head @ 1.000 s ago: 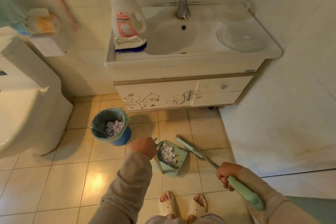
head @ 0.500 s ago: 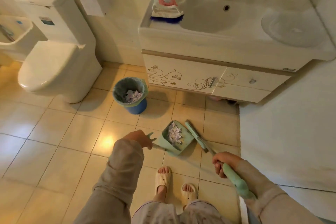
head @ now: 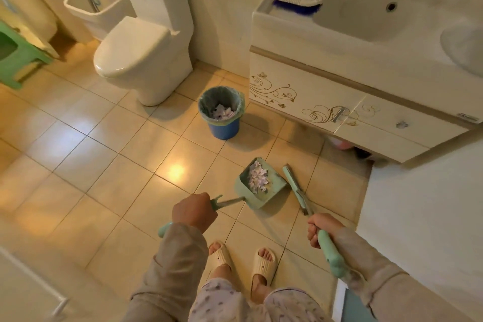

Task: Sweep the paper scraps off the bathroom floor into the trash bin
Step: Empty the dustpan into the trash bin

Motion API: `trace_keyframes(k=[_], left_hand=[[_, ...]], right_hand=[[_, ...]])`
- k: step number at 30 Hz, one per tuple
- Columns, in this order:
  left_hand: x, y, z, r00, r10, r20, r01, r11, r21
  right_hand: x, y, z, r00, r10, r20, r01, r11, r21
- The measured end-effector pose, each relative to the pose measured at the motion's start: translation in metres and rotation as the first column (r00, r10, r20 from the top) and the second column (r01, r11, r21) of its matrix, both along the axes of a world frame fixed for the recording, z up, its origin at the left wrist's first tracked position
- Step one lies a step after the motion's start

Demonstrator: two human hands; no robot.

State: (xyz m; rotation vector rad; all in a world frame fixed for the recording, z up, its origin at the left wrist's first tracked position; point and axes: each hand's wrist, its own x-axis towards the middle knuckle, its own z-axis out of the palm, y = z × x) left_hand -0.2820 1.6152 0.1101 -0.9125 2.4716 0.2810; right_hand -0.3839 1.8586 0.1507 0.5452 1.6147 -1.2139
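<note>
A green dustpan (head: pixel 271 191) rests on the tiled floor and holds a heap of white paper scraps (head: pixel 257 176). My left hand (head: pixel 194 210) is shut on the dustpan's long handle. My right hand (head: pixel 320 227) grips the green broom handle; the broom head (head: pixel 292 181) lies on the floor just right of the dustpan. The blue trash bin (head: pixel 222 112), lined with a green bag, stands farther away in front of the cabinet and has paper scraps inside.
A white toilet (head: pixel 141 55) stands left of the bin. The sink cabinet (head: pixel 326 97) fills the right. A white wall panel (head: pixel 418 217) closes off the right side. A green stool (head: pixel 15 57) sits far left. My slippered feet (head: pixel 243 259) stand below the dustpan.
The view has swung left and back, showing more of the toilet and floor. The dustpan, broom and both hands keep the same grip and arrangement.
</note>
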Motion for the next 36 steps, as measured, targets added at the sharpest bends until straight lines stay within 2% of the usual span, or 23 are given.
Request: trace_keyframes(k=[4,7,14,16,20,24,31,36], left_hand=[[0.014,-0.008,0.009,0.999,0.033,-0.023,-0.033,0.999,-0.011],[0.031,-0.024,0.016,0.995,0.084,-0.058,-0.085,0.996,-0.014],[0.081,-0.064,0.027,0.958,0.266,-0.112,-0.267,0.964,0.007],[0.092,-0.076,0.03,0.938,0.32,-0.134,-0.32,0.947,0.02],[0.108,-0.094,0.029,0.911,0.378,-0.167,-0.38,0.925,0.02],[0.123,-0.105,0.03,0.88,0.438,-0.186,-0.444,0.896,0.009],[0.131,-0.117,0.035,0.759,0.585,-0.288,-0.602,0.798,0.035],[0.119,-0.116,0.045,0.753,0.525,-0.398,-0.58,0.814,-0.024]], right_hand=[[-0.008,-0.012,-0.02,0.994,0.002,0.11,-0.009,0.998,0.056],[-0.008,-0.023,-0.037,0.996,0.018,0.088,-0.025,0.996,0.084],[-0.008,-0.102,-0.04,0.944,0.329,-0.025,-0.314,0.919,0.239],[0.002,-0.125,-0.043,0.937,0.351,0.004,-0.343,0.914,0.215],[0.02,-0.16,-0.055,0.963,0.258,0.082,-0.266,0.958,0.105],[0.026,-0.179,-0.061,0.973,0.212,0.092,-0.22,0.972,0.08],[0.022,-0.184,-0.054,0.95,0.295,0.1,-0.306,0.944,0.122],[0.015,-0.187,-0.043,0.923,0.375,0.09,-0.384,0.914,0.132]])
